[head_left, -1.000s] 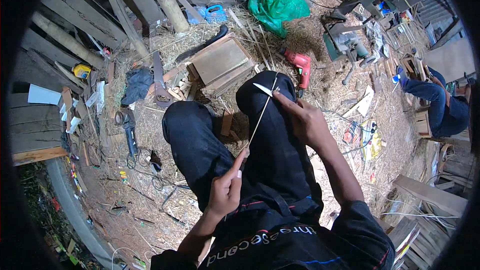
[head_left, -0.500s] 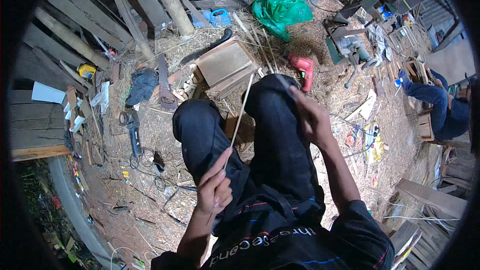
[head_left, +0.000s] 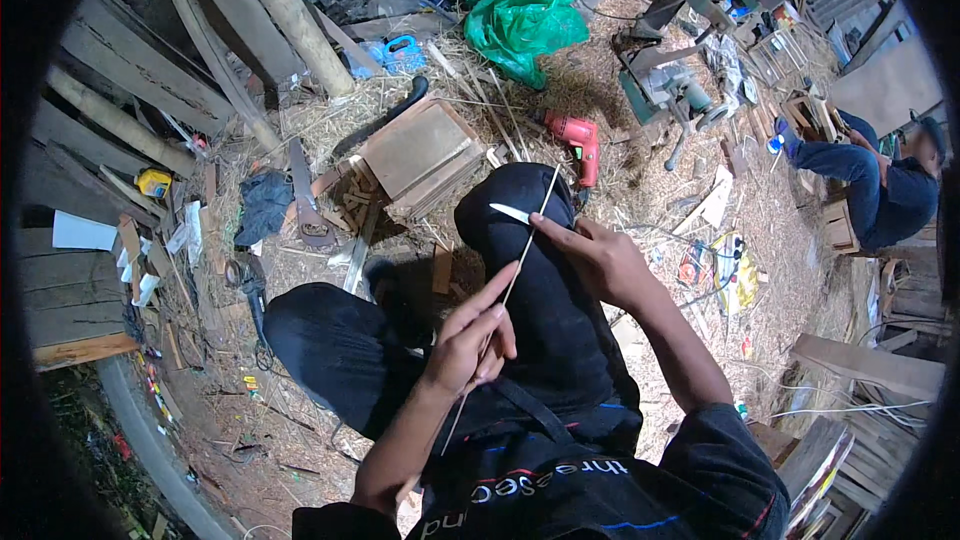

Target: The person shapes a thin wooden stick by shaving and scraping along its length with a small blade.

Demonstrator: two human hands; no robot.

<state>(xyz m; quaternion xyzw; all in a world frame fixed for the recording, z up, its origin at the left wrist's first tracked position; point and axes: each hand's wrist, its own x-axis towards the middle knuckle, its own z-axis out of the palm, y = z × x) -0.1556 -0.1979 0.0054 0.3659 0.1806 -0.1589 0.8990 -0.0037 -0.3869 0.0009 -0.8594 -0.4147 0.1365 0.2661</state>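
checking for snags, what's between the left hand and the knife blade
In the head view, a stretch of the thin stick runs from the left hand up to the knife blade, with the dark trouser leg behind it.

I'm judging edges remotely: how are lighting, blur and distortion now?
Head view: knife blade shines near-white; thin stick shows no clear motion blur; dark trousers lose detail; lower-left grey strip bows, likely fisheye distortion; corners are black.

The right grip (head_left: 610,260) hides the rear of the knife (head_left: 509,211), the left grip (head_left: 466,342) part of the stick (head_left: 548,189).
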